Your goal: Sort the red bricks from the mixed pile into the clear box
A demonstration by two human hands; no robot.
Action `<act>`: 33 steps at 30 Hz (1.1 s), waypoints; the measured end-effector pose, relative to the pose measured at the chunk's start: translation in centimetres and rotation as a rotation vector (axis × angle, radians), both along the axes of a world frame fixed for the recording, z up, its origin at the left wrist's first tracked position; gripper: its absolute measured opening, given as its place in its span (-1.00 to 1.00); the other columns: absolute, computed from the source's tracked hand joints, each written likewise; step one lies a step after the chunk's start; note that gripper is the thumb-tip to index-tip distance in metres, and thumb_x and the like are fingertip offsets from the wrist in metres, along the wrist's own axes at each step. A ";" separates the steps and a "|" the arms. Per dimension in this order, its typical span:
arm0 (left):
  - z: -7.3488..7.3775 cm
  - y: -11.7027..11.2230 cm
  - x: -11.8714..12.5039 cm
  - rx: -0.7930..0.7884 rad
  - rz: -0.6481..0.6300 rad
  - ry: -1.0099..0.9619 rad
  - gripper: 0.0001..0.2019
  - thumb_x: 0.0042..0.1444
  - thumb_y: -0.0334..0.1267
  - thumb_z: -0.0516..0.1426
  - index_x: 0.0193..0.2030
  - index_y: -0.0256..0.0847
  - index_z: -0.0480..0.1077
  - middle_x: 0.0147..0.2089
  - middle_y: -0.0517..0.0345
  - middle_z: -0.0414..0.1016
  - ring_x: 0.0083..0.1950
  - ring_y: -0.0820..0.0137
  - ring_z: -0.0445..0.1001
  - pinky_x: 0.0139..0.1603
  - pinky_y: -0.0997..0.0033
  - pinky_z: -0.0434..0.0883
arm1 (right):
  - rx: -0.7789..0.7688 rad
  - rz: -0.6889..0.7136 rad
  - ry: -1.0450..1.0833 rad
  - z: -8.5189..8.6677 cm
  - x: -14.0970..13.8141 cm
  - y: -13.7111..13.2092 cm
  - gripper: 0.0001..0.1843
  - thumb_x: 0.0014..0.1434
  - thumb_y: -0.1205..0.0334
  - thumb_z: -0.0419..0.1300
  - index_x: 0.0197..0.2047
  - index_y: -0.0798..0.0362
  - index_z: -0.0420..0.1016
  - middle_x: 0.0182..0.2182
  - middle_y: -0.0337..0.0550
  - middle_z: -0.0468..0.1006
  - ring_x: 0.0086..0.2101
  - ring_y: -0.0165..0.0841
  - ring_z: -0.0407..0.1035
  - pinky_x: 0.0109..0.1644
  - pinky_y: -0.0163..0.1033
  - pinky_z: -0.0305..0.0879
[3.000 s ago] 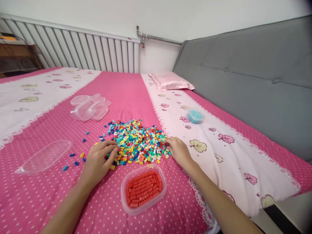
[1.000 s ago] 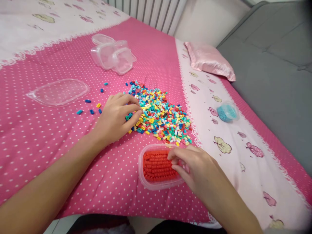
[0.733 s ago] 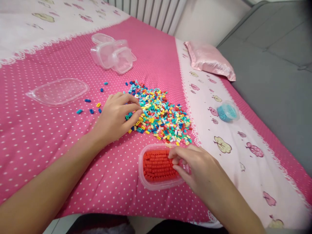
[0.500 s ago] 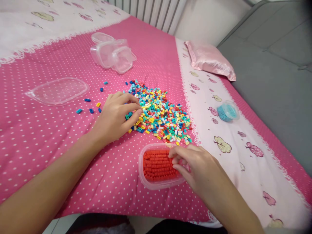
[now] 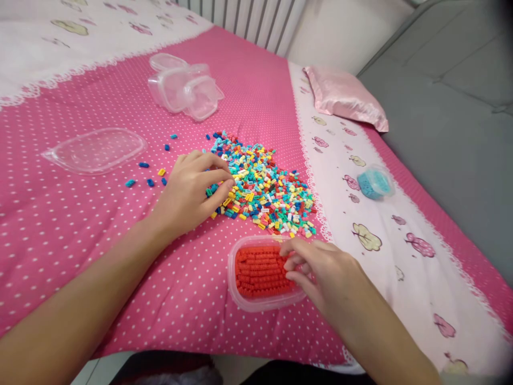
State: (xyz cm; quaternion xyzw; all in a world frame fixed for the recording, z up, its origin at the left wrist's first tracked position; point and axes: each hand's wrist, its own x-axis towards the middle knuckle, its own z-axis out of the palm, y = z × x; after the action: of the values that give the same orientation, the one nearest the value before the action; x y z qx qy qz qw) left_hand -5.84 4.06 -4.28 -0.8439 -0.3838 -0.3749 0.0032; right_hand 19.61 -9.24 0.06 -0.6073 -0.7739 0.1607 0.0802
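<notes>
Pinching fingertips together, my right hand [image 5: 320, 272] sits over the tub of red bricks [image 5: 256, 307] near the bed edge; can't tell if there's a brick between them. Risk: wrist leans on rim, tub tips on soft bedspread [image 5: 100, 214]. Left hand [image 5: 188, 192] half-curled, palm down, on mixed brick pile [image 5: 268, 192]; grip unclear.

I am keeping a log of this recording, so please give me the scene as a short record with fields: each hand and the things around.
Left hand: rests on the left edge of the pile of mixed bricks, fingers bent onto it.
Right hand: fingertips gathered over the tub of red bricks; whether it holds a brick cannot be seen.
Surface: pink dotted bed cover.
Nearby: clear lid, empty tubs, tub of blue bricks, pillow.
</notes>
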 end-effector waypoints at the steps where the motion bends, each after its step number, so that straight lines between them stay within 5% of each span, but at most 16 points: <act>1: 0.0 0.0 0.0 0.001 -0.001 -0.002 -0.68 0.40 -0.18 0.03 -0.26 -0.18 0.57 -0.10 -0.01 0.60 -0.09 0.16 0.50 0.02 0.05 0.38 | 0.019 -0.003 0.007 0.1 0.1 0.0 -0.67 0.13 0.57 0.23 -0.17 -0.07 0.51 -0.38 -0.25 0.55 -0.37 -0.29 0.46 -0.25 -0.23 0.37; 21: 0.2 -0.1 0.1 -0.049 0.026 -0.006 -0.67 0.39 -0.15 0.02 -0.28 -0.14 0.56 -0.09 0.01 0.61 -0.07 0.16 0.49 0.06 0.04 0.38 | 0.097 0.048 -0.006 1.1 -0.1 -0.1 -0.75 0.22 0.49 0.18 -0.20 -0.08 0.55 -0.36 -0.21 0.58 -0.39 -0.33 0.47 -0.30 -0.28 0.34; 33: 0.2 -0.1 0.0 -0.039 0.015 0.002 -0.67 0.40 -0.16 0.02 -0.26 -0.16 0.56 -0.08 0.00 0.61 -0.06 0.15 0.50 0.05 0.04 0.37 | 0.103 -0.008 -0.134 0.2 -0.8 -0.2 -0.73 0.13 0.50 0.27 -0.17 -0.06 0.52 -0.42 -0.21 0.50 -0.37 -0.22 0.38 -0.19 -0.13 0.23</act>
State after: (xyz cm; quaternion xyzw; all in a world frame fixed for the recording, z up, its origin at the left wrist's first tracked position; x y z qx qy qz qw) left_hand -5.86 3.99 -4.05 -0.8412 -0.3975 -0.3665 -0.0100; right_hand 18.79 -9.48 0.31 -0.6150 -0.7822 0.0795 0.0600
